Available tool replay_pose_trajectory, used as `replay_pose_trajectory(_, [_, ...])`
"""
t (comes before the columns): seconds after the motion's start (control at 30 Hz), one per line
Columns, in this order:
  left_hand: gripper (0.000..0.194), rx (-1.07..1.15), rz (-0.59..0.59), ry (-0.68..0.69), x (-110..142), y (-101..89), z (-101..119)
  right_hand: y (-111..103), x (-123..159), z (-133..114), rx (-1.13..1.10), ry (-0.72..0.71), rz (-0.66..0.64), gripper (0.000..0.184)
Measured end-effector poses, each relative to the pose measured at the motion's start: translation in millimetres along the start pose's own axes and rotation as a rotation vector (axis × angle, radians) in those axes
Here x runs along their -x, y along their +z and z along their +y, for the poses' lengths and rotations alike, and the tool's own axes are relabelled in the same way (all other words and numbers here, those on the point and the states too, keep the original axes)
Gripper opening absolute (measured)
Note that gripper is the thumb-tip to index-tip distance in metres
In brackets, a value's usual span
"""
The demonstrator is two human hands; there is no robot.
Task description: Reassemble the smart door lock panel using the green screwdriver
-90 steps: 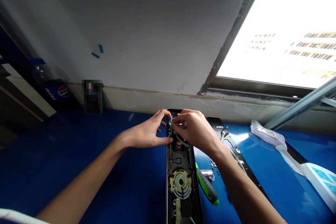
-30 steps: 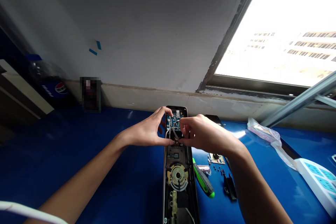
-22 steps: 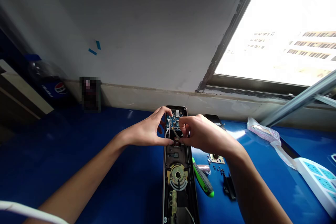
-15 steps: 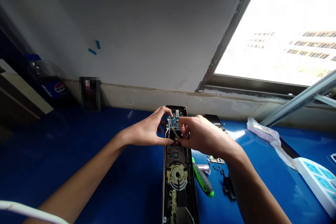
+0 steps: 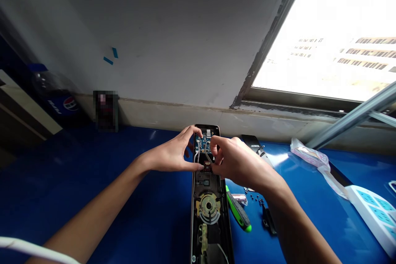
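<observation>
We note a long black housing [image 5: 215,182] lying open on the blue worktop [image 5: 148,218], circuit board [image 5: 203,144] at its far end. Our left hand [image 5: 173,153] arches over the left edge, fingers spread; our right hand [image 5: 236,160] curls at the right, and we cannot tell whether its fingers pinch the thin cable [image 5: 207,154]. Green-and-black screwdriver [image 5: 239,211] just right.
</observation>
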State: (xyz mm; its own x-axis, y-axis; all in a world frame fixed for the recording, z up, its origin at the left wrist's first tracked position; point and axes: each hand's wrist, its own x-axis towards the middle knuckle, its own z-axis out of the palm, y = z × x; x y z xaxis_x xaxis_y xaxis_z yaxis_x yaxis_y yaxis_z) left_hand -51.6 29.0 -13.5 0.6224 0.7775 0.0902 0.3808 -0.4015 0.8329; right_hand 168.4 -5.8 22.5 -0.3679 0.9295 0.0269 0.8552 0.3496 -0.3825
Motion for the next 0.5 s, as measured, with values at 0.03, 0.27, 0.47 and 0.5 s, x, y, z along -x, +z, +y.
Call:
replay_pose_trajectory(0.03, [0.067,-0.008,-0.004,-0.004,0.0,-0.2,0.3,-1.8,0.7,0.1,-0.009,-0.008,-0.004,0.02])
replay_pose_trajectory(0.27, [0.068,-0.056,0.028,-0.004,0.5,0.0,-0.3,-20.5,4.8,2.3,-0.089,-0.067,-0.101,0.03])
replay_pose_trajectory(0.47, [0.065,-0.099,0.03,0.003,-0.2,2.5,-2.1,-32.4,2.3,16.1,-0.136,-0.09,-0.103,0.026])
replay_pose_trajectory(0.5, [0.064,-0.11,0.031,0.007,-0.4,2.9,-2.2,-33.2,1.4,18.2,-0.132,-0.084,-0.104,0.024])
